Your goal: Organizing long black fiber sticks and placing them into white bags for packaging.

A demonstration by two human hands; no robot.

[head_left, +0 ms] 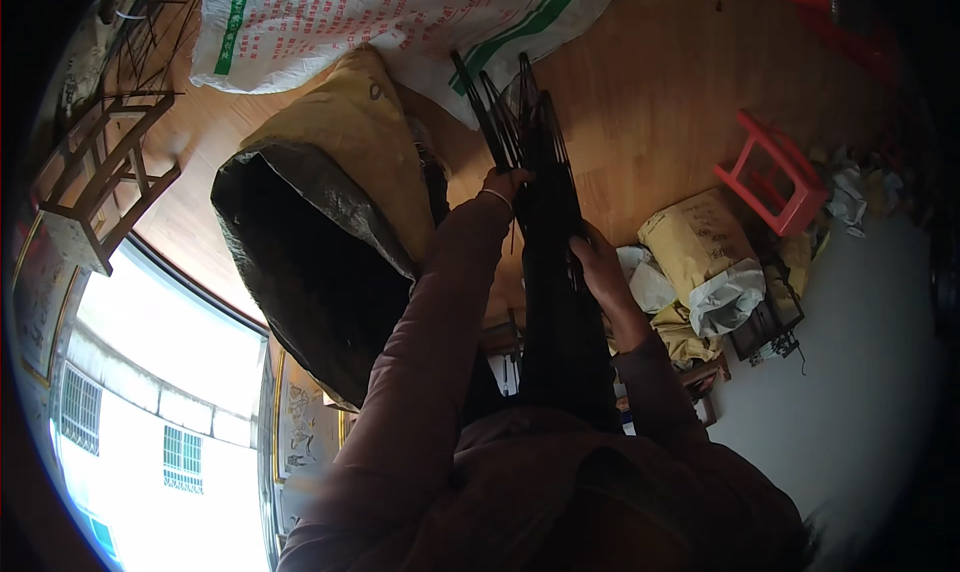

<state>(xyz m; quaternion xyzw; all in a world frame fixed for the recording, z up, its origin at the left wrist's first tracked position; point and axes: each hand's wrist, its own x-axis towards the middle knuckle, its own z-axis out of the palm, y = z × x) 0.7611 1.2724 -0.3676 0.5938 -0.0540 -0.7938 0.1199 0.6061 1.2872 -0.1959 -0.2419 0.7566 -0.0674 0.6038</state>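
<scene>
A bundle of thin black strips, some bent into narrow loops at the far end, lies lengthwise over my dark-clad lap. My left hand is closed round strips on the bundle's left side. Lower down, my right hand grips the bundle's right edge, with its thumb along the top. The strips' near ends merge with the dark clothing, so I cannot tell where they stop. Just left of my left forearm stands a large tan sack, its wide mouth open toward me and its inside dark.
A white woven sack with green bands lies flat on the wooden floor at the far side. To the right are a red plastic stool and stuffed tan paper sacks. A wooden stool stands left, above a bright window.
</scene>
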